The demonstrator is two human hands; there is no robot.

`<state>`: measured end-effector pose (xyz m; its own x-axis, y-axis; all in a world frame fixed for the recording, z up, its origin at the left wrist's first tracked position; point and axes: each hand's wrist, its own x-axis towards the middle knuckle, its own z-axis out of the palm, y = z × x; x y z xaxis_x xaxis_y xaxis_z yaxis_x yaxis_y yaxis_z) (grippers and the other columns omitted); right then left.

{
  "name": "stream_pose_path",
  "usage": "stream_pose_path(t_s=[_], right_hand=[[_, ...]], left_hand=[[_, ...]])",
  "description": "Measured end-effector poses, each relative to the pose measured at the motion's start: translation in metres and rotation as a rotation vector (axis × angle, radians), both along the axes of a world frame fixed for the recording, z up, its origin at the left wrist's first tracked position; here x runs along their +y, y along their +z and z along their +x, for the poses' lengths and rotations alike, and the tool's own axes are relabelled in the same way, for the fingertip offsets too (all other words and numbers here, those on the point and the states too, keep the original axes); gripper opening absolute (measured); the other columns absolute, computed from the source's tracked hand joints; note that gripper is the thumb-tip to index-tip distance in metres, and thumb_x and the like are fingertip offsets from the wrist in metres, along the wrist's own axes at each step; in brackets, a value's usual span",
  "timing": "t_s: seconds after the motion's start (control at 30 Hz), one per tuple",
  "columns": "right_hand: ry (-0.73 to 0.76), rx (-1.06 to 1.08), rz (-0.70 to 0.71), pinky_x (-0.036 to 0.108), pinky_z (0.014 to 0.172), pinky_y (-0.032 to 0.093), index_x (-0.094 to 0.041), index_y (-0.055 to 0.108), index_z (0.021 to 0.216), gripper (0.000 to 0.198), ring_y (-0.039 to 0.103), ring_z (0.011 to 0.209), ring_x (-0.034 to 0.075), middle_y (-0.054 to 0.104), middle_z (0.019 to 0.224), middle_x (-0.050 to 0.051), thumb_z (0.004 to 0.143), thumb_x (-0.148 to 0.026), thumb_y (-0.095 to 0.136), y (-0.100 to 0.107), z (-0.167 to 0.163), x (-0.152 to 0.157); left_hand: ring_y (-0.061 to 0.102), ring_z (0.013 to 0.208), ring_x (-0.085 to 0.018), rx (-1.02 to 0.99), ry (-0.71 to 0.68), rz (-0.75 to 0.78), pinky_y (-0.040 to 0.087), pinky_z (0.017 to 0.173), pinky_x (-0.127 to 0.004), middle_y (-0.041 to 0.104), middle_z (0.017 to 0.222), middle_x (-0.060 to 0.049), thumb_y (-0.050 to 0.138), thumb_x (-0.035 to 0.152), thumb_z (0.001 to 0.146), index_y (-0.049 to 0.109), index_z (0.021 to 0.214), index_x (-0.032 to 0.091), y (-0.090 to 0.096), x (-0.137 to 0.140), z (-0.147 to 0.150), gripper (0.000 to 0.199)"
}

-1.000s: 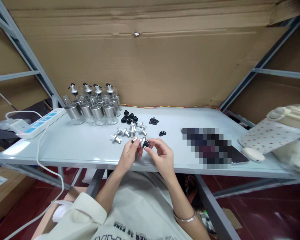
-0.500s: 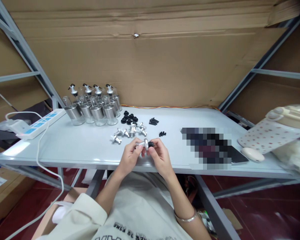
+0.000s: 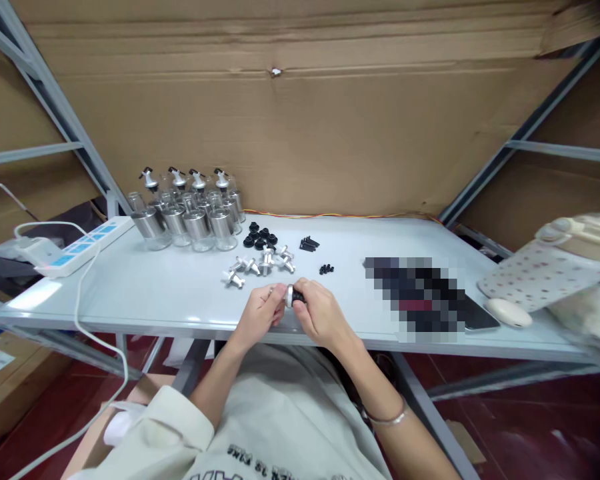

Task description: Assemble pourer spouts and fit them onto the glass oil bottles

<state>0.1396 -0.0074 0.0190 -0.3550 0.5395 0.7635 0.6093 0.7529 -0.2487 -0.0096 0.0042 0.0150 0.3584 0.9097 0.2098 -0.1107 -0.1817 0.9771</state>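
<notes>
Over the table's front edge, both hands hold one bottle pourer (image 3: 289,297) lying sideways. My left hand (image 3: 261,312) is closed on its silver spout end, which the fingers mostly cover. My right hand (image 3: 321,312) grips the black ribbed stopper end, with the thumb along it. Just beyond the hands lie several loose silver pourer spouts (image 3: 265,262). Behind these is a cluster of black rubber stoppers (image 3: 260,238). Small black sticks (image 3: 309,244) and tiny black caps (image 3: 326,269) form two little groups to the right.
Several glass and steel bottles (image 3: 196,227) stand at the back left, some topped with pourers. A white power strip (image 3: 87,248) with its cable lies at the left. On the right are a pixelated dark item (image 3: 415,293), a cream oval object (image 3: 509,312) and a dotted jug (image 3: 545,267).
My right hand has wrapped further over the black stopper end, and its wrist has turned. My left fingers now cover more of the spout. The view has shifted slightly.
</notes>
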Motion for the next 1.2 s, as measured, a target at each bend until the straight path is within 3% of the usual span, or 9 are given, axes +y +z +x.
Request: stream_pose_path(t_s=[0.2, 0.37, 0.47, 0.57, 0.67, 0.73, 0.87, 1.0, 1.2], right_hand=[[-0.057, 0.058, 0.186, 0.026, 0.047, 0.029, -0.023, 0.039, 0.065, 0.039, 0.034, 0.044, 0.013, 0.038, 0.05, -0.004, 0.098, -0.036, 0.023, 0.0, -0.004, 0.002], [-0.036, 0.224, 0.044, 0.025, 0.045, 0.025, -0.024, 0.032, 0.06, 0.034, 0.031, 0.042, 0.011, 0.032, 0.047, -0.006, 0.093, -0.031, 0.032, -0.003, -0.007, -0.002], [0.019, 0.33, -0.192, 0.024, 0.046, 0.025, -0.023, 0.031, 0.06, 0.033, 0.031, 0.042, 0.01, 0.031, 0.048, -0.006, 0.09, -0.035, 0.036, -0.003, -0.009, -0.005], [0.14, 0.552, -0.587, 0.024, 0.044, 0.025, -0.023, 0.033, 0.061, 0.039, 0.028, 0.042, 0.009, 0.03, 0.048, -0.007, 0.091, -0.048, 0.032, -0.004, -0.012, -0.005], [0.317, 0.768, -0.991, 0.024, 0.041, 0.024, -0.022, 0.039, 0.063, 0.048, 0.026, 0.04, 0.009, 0.031, 0.046, -0.006, 0.087, -0.061, 0.027, -0.007, -0.015, 0.0], [0.388, 0.782, -1.119, 0.024, 0.042, 0.027, -0.021, 0.043, 0.063, 0.052, 0.029, 0.04, 0.01, 0.033, 0.045, -0.006, 0.085, -0.066, 0.028, -0.009, -0.016, 0.003], [0.204, 0.705, -0.945, 0.024, 0.048, 0.031, -0.02, 0.044, 0.063, 0.049, 0.035, 0.048, 0.01, 0.039, 0.051, -0.004, 0.086, -0.062, 0.036, -0.01, -0.018, 0.003], [0.036, 0.729, -0.654, 0.023, 0.051, 0.03, -0.02, 0.045, 0.07, 0.036, 0.035, 0.054, 0.011, 0.039, 0.06, -0.004, 0.09, -0.05, 0.04, -0.009, -0.018, -0.005], [0.06, 0.796, -0.691, 0.022, 0.045, 0.025, -0.02, 0.044, 0.065, 0.038, 0.032, 0.048, 0.008, 0.037, 0.053, -0.007, 0.08, -0.053, 0.056, -0.007, -0.017, -0.008]], left_hand=[[0.032, 0.04, -0.005, -0.018, -0.161, -0.035, 0.029, 0.041, -0.02, 0.032, 0.045, 0.008, 0.047, 0.071, 0.078, 0.035, 0.058, 0.019, 0.003, -0.002, 0.0, 0.057], [0.033, 0.044, -0.006, -0.009, -0.196, 0.005, 0.03, 0.044, -0.02, 0.035, 0.05, 0.007, 0.045, 0.067, 0.082, 0.036, 0.061, 0.019, -0.001, -0.003, 0.0, 0.053], [0.035, 0.046, -0.007, 0.047, -0.132, 0.096, 0.032, 0.048, -0.022, 0.038, 0.052, 0.005, 0.04, 0.061, 0.088, 0.039, 0.06, 0.018, -0.004, -0.004, -0.001, 0.051], [0.041, 0.053, -0.009, 0.063, -0.001, 0.243, 0.037, 0.056, -0.023, 0.042, 0.058, 0.004, 0.048, 0.054, 0.088, 0.044, 0.064, 0.017, -0.007, -0.003, 0.0, 0.044], [0.05, 0.07, -0.012, 0.008, 0.141, 0.357, 0.042, 0.069, -0.024, 0.052, 0.076, 0.001, 0.063, 0.047, 0.081, 0.053, 0.083, 0.018, -0.007, -0.002, 0.001, 0.031], [0.054, 0.083, -0.015, 0.005, 0.167, 0.398, 0.044, 0.077, -0.026, 0.056, 0.091, -0.003, 0.063, 0.043, 0.083, 0.057, 0.096, 0.019, -0.006, 0.0, 0.001, 0.027], [0.056, 0.099, -0.019, -0.004, 0.218, 0.47, 0.044, 0.088, -0.03, 0.06, 0.102, -0.007, 0.053, 0.036, 0.09, 0.063, 0.102, 0.02, -0.005, 0.001, 0.003, 0.022], [0.059, 0.093, -0.017, -0.107, 0.366, 0.381, 0.05, 0.077, -0.026, 0.059, 0.099, -0.006, 0.062, 0.033, 0.084, 0.06, 0.099, 0.02, -0.011, 0.003, 0.008, 0.019], [0.057, 0.083, -0.014, -0.034, 0.333, 0.454, 0.046, 0.071, -0.026, 0.06, 0.096, -0.004, 0.074, 0.025, 0.073, 0.059, 0.094, 0.02, -0.015, 0.003, 0.008, 0.027]])
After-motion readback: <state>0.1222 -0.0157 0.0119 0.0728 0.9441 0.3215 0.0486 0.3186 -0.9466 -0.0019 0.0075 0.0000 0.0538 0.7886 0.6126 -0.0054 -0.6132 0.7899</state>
